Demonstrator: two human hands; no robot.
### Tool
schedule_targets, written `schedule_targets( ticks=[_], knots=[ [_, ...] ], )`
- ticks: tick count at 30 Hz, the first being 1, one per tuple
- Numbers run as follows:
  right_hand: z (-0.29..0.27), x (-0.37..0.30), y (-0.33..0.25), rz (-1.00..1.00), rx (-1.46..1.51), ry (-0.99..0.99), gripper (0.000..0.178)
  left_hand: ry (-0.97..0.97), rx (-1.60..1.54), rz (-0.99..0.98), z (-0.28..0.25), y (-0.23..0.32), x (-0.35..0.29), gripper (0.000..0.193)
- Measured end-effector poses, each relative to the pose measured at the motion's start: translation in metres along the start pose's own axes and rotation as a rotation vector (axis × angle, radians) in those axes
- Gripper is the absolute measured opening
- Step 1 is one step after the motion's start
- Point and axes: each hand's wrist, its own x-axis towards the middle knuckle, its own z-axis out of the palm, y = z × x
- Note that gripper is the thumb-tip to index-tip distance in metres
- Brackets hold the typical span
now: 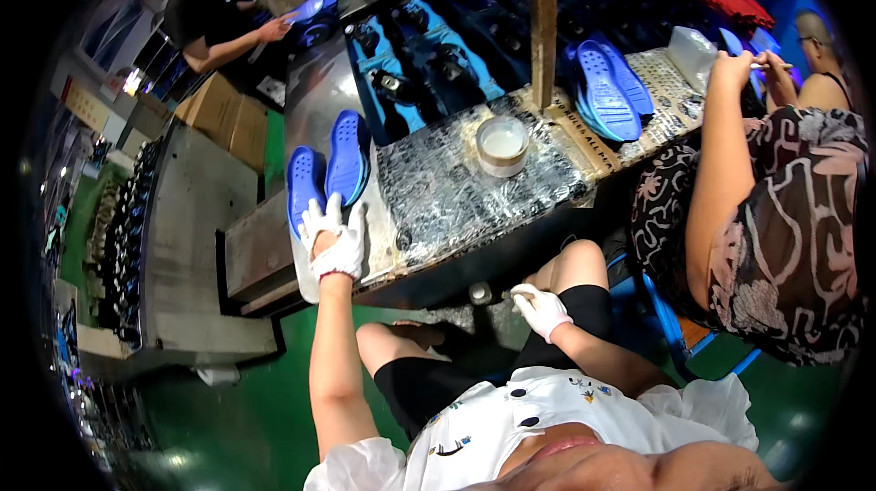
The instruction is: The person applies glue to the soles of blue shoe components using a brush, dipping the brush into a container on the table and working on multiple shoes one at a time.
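My left hand [334,243], in a white glove, reaches over the near left corner of the workbench. Its fingers are spread and rest at the near ends of two blue shoe soles [347,155], which lie side by side. Low by my right thigh, my right hand [542,311], also gloved in white, has its fingers drawn together. Whatever they hold, if anything, is too small and dark to make out. A round tub [503,146] with whitish contents stands on the plastic-covered part of the bench [429,208], to the right of the soles.
Beyond the bench top runs a rack [447,53] of dark and blue pieces. An upright post [542,30] rises before it. More blue soles [607,94] lie right, near a seated person [766,226]. Another person [214,21] handles blue soles far left. Cardboard boxes [224,121] stand left.
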Motion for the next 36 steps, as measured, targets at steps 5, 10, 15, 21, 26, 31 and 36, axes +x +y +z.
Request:
schedule_targets(
  ticks=[5,10,15,21,26,31,36],
  knots=[
    [-0.001,0.005,0.001,0.091,-0.148,-0.022,0.029,0.026,-0.247,0.107,-0.002,0.012,-0.006,0.023],
    [-0.005,0.004,-0.011,0.094,-0.13,-0.071,0.032,0.088,-0.343,0.114,-0.006,0.021,-0.043,0.014],
    [-0.005,0.0,-0.005,0.075,-0.072,-0.098,0.033,0.28,-0.415,0.128,-0.004,0.039,-0.073,0.019],
    [-0.005,0.005,-0.005,0.136,-0.043,-0.128,0.033,0.299,-0.35,0.178,0.002,0.032,-0.074,0.022],
    [-0.01,0.005,-0.01,0.172,-0.034,-0.125,0.034,0.33,-0.343,0.195,0.002,0.031,-0.074,0.026],
    [-0.006,0.007,0.004,0.169,-0.004,-0.079,0.034,0.35,-0.344,0.215,0.007,0.031,-0.073,0.023],
    [-0.01,0.002,-0.001,0.181,0.045,-0.063,0.033,0.349,-0.346,0.211,0.005,0.034,-0.074,0.023]
  ],
)
